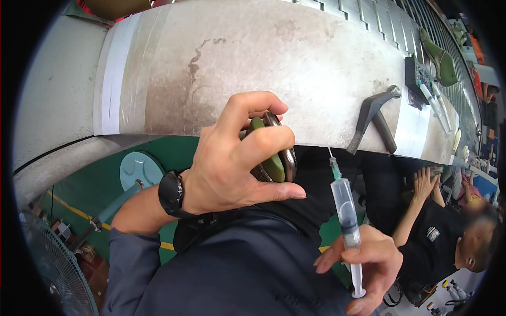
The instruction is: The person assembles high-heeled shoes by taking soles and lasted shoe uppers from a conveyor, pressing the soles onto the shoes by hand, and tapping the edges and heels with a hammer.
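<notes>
My left hand (226, 152) is wrapped round a green shoe (273, 164) with a dark glossy sole (289, 158), held just off the table's near edge. Fingers cover much of the shoe, so its full shape is hidden. Lower right, my right hand (369, 258) grips a clear syringe (347, 210) near its plunger end. The green-based needle points up toward the table edge, apart from the shoe. Some dark matter shows inside the barrel.
On the stained table (253, 63) lies a cobbler's hammer (371, 113). Further right are a black box (414, 79), more syringes (436, 108) and another green shoe (443, 60) by the rollers. A co-worker (432, 237) sits close on the right. A fan (55, 268) and blue stool (141, 171) stand left.
</notes>
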{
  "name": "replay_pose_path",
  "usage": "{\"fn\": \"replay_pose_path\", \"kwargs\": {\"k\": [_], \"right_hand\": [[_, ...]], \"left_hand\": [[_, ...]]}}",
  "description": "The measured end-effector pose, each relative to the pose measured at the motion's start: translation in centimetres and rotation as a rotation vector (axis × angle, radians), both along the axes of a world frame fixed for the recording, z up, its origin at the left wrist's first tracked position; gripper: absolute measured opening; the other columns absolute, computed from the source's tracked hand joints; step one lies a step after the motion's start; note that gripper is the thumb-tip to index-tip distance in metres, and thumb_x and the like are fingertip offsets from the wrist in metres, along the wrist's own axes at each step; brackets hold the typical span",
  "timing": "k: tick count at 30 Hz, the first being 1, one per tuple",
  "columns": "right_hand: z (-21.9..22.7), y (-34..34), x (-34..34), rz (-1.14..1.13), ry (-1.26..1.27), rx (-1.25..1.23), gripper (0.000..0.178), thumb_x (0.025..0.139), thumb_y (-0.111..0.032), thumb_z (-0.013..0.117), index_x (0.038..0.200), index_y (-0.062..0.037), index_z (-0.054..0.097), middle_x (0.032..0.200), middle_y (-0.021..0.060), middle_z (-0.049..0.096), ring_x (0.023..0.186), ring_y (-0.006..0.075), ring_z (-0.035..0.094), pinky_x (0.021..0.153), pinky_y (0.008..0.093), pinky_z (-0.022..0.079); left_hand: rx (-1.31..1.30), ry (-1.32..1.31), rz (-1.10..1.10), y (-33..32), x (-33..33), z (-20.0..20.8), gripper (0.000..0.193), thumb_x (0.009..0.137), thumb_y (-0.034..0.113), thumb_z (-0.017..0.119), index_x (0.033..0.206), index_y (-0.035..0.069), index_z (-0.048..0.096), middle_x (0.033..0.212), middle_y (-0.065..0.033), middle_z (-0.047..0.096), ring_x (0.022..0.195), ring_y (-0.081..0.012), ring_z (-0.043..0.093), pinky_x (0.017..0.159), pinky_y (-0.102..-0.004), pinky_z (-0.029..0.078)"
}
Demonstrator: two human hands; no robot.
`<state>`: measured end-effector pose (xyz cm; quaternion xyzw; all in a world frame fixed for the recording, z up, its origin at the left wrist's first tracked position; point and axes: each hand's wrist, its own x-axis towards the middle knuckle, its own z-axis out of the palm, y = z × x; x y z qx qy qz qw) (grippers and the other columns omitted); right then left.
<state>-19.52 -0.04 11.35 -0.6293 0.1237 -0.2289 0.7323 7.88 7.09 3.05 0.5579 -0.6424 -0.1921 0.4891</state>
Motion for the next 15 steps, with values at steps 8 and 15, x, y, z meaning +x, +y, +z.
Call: {"fn": "replay_pose_path", "kwargs": {"k": [8,15], "right_hand": [[2.0,-0.7,2.2,0.045,0.028,-0.148,0.067,0.086,-0.045,0.082,0.116,0.0133,0.066,0.091,0.0243,0.071,0.069,0.0244,0.069,0.060,0.0308,0.055],[2.0,-0.9,2.8,0.036,0.044,-0.155,0.066,0.087,-0.045,0.081,0.114,0.0134,0.067,0.088,0.0219,0.071,0.066,0.0235,0.067,0.059,0.0294,0.053]], "left_hand": [[-0.084,-0.013,0.037,-0.2,-0.5,-0.4,0.064,0.069,0.036,0.098,0.115,0.010,0.061,0.129,-0.0209,0.051,0.090,-0.0185,0.056,0.071,-0.0304,0.051],[-0.103,-0.009,0.049,-0.2,-0.7,-0.8,0.060,0.072,0.035,0.097,0.114,0.011,0.061,0.127,-0.0205,0.053,0.085,-0.0174,0.055,0.067,-0.0294,0.049]]}}
